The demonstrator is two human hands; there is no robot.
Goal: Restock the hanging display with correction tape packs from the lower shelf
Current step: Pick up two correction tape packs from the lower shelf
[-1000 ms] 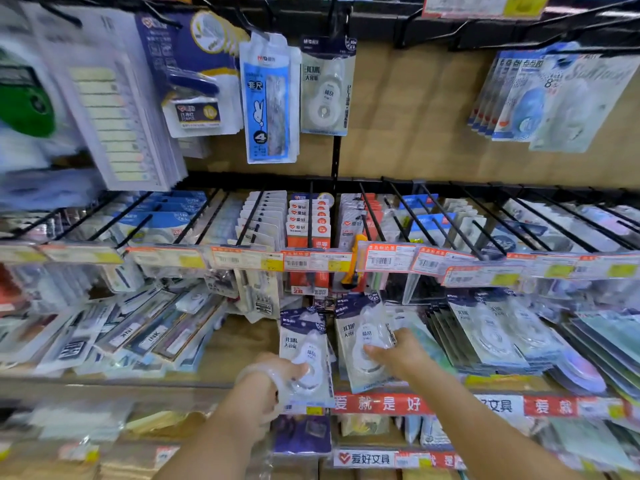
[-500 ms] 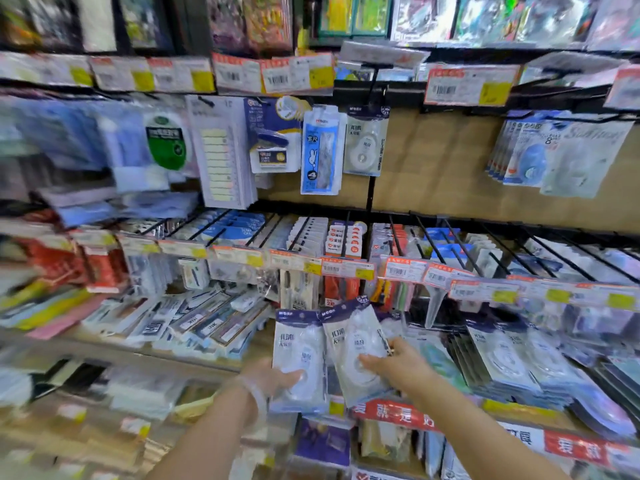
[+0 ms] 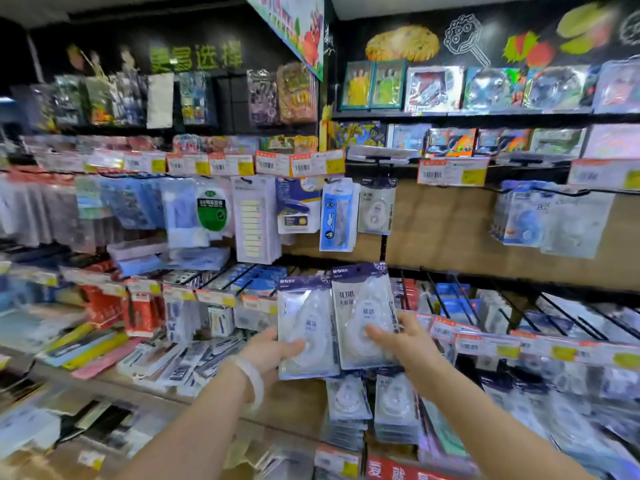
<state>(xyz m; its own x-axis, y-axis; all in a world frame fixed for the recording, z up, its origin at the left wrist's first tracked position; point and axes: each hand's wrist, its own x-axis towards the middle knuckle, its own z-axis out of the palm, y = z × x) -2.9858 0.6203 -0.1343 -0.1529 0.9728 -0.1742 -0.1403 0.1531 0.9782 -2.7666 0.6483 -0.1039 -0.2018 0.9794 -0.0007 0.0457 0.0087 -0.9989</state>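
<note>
My left hand [image 3: 268,353] grips a correction tape pack [image 3: 306,327], clear plastic with a dark blue header. Beside it my right hand [image 3: 403,344] holds a second pack of the same kind [image 3: 363,313], upright and slightly overlapping the first. Both packs are raised in front of the middle row of hooks. Below them, two stacks of matching packs [image 3: 372,405] sit on the lower shelf. One identical pack [image 3: 375,206] hangs on a hook of the upper display, above and slightly right of my hands.
Black wire hooks [image 3: 512,306] jut forward from the middle row, with price tags [image 3: 485,344] at their tips. Other stationery packs [image 3: 254,220] hang left of the single tape pack. A bare stretch of wooden back panel [image 3: 446,230] lies to its right.
Both hands have lifted their packs up off the lower shelf stacks to the height of the middle hooks. My view has tilted upward, showing the upper shelves.
</note>
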